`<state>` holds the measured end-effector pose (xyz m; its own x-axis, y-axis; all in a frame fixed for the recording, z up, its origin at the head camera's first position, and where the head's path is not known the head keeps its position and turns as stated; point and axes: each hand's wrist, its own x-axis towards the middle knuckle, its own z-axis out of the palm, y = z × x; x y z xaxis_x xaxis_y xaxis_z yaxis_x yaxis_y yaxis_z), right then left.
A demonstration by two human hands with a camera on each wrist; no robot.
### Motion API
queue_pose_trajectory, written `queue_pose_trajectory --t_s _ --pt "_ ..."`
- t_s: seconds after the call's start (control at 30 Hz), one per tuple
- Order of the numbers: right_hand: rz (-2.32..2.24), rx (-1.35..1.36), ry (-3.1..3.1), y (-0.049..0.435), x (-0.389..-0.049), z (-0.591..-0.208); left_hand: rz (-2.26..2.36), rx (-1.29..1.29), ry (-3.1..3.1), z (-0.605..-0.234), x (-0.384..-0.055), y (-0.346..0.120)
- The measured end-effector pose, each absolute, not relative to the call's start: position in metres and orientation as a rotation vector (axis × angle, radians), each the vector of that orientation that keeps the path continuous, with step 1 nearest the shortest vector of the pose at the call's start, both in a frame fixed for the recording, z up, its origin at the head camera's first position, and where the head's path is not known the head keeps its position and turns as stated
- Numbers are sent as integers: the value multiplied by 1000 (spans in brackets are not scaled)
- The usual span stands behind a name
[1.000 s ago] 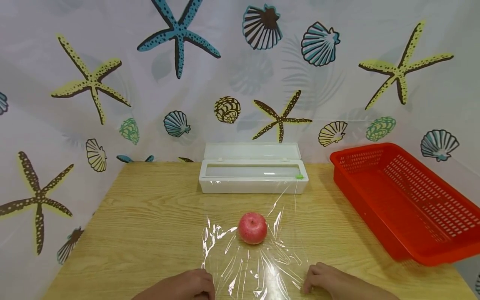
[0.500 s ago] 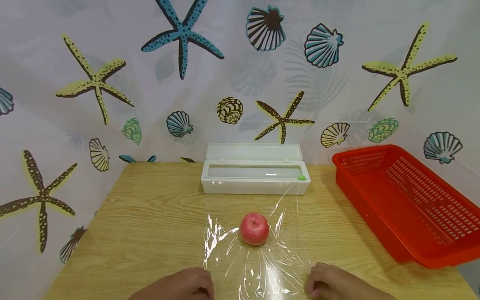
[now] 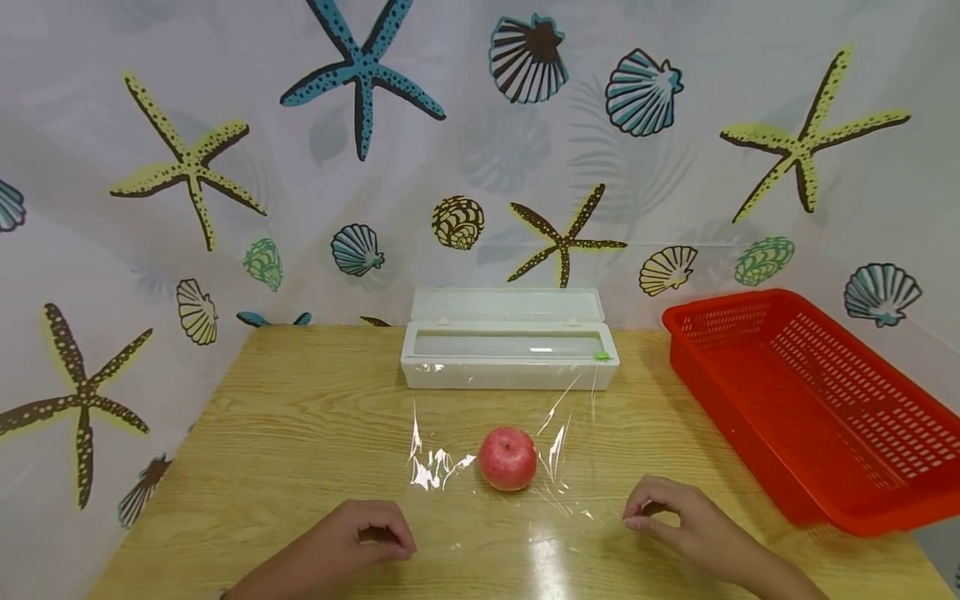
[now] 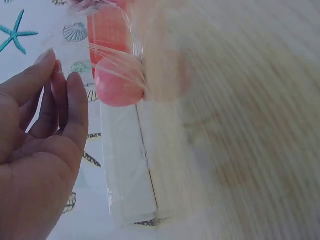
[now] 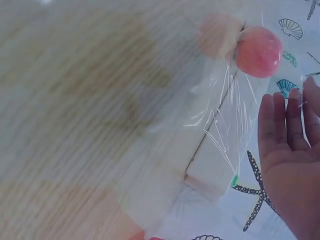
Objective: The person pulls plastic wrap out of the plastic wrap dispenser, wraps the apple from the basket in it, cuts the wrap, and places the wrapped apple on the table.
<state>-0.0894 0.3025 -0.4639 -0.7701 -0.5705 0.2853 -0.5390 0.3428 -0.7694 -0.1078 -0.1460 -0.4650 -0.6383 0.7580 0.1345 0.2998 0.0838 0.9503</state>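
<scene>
A red apple (image 3: 507, 458) sits mid-table, with clear cling film (image 3: 557, 450) spread around it and running back to a white cling film dispenser (image 3: 510, 375) with its lid up. To the apple's left my left hand (image 3: 358, 540) pinches the near part of the film between thumb and fingers. My right hand (image 3: 688, 527) pinches the film on the other side, thumb and forefinger forming a loop. Film streaks cross in front of the apple (image 4: 120, 82) in the left wrist view. In the right wrist view, creased film spreads beside the apple (image 5: 259, 51).
On the right stands a red plastic basket (image 3: 810, 408) with perforated sides. A small green slider (image 3: 602, 356) sits at the right end of the dispenser. Behind the wooden table (image 3: 300, 417) hangs a white cloth (image 3: 480, 125) printed with starfish and shells.
Both hands have moved up and forward from the near edge, the right one more. The bright creases in the film in front of the apple have mostly gone. Apple, dispenser and basket stay put.
</scene>
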Motion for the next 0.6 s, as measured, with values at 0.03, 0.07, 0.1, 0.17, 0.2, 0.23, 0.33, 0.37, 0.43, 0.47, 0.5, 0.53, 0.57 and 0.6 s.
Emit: queue_pose_trajectory --t_s 0.03,0.07,0.1,0.17,0.2,0.23,0.33,0.37,0.43,0.47,0.5,0.53,0.57,0.6 --pt "-1459 -1019 2562 302 -91 -463 1603 1031 1994 -464 -110 -147" --pt "-1477 -975 2582 302 -92 -463 1626 1016 2019 -464 -111 -148" --pt "-1485 -928 2606 301 -93 -462 1642 984 2048 -463 -113 -149" --pt "-1500 -815 2643 299 -95 -461 1666 940 2117 -462 -116 -150" --pt "-1504 -773 2665 297 -96 -460 1675 918 2146 -461 -117 -150" --pt "-1507 -737 2685 295 -97 -459 1689 895 2165 -461 -118 -150" --pt "-1562 -690 2699 289 -100 -459 1734 826 2210 -461 -122 -147" --pt "-1596 -692 2691 288 -101 -459 1742 805 2229 -460 -123 -146" --pt "-1657 -660 2676 286 -104 -459 1766 779 2237 -461 -127 -144" --pt "-1689 -641 2667 284 -106 -459 1774 768 2245 -461 -129 -143" --pt "-1713 -620 2667 283 -107 -459 1778 746 2256 -460 -131 -142" --pt "-1733 -592 2673 281 -109 -457 1781 729 2270 -459 -133 -141" --pt "-1747 -555 2682 279 -110 -455 1785 710 2285 -459 -136 -139" --pt "-1759 -522 2691 277 -112 -452 1792 698 2293 -458 -138 -138"
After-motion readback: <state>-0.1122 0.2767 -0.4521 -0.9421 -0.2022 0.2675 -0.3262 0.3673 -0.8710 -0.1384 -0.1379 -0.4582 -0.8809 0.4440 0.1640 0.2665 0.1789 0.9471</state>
